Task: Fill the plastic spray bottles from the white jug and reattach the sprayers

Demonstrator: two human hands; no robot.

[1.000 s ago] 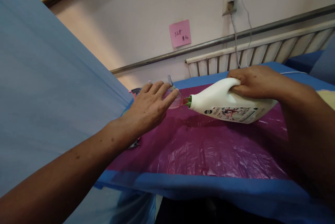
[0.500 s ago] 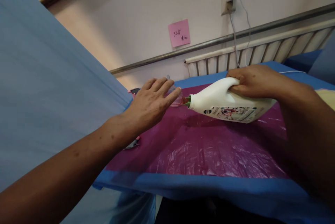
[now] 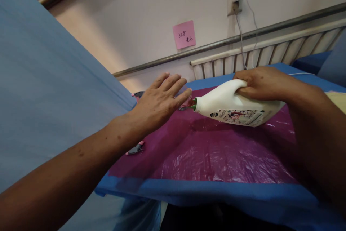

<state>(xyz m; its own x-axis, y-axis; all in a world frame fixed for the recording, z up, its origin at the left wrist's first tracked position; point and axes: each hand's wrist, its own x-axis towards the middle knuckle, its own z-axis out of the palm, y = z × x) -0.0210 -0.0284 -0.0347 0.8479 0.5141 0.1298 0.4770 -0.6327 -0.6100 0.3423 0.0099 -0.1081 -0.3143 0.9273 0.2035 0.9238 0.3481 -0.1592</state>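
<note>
My right hand (image 3: 255,84) is wrapped round the handle of a cream-white detergent jug (image 3: 216,97), tilted almost flat with its mouth facing left. Green shows inside the jug's mouth, and reddish liquid is visible at the spout. Just left of it, a clear pinkish container (image 3: 186,103) is mostly hidden behind my left hand (image 3: 166,97). That hand's fingers are stretched out and apart, palm down; whether they touch the container I cannot tell. A pink-and-grey piece (image 3: 136,148), like a spray-bottle trigger, lies on the purple plastic sheet (image 3: 205,151) below my left wrist.
Another pink-and-grey part (image 3: 138,95) shows behind my left hand. A blue cloth (image 3: 189,187) lies under the sheet, and a light-blue curtain (image 3: 54,79) hangs at left. Along the wall are a metal rail (image 3: 211,45), a pink note (image 3: 184,35) and a socket with cables (image 3: 235,4).
My left hand has shifted slightly up and right, its fingers lifting and spreading more over the clear container. The lower pink-and-grey piece shows more. My right hand and the jug stay nearly still.
</note>
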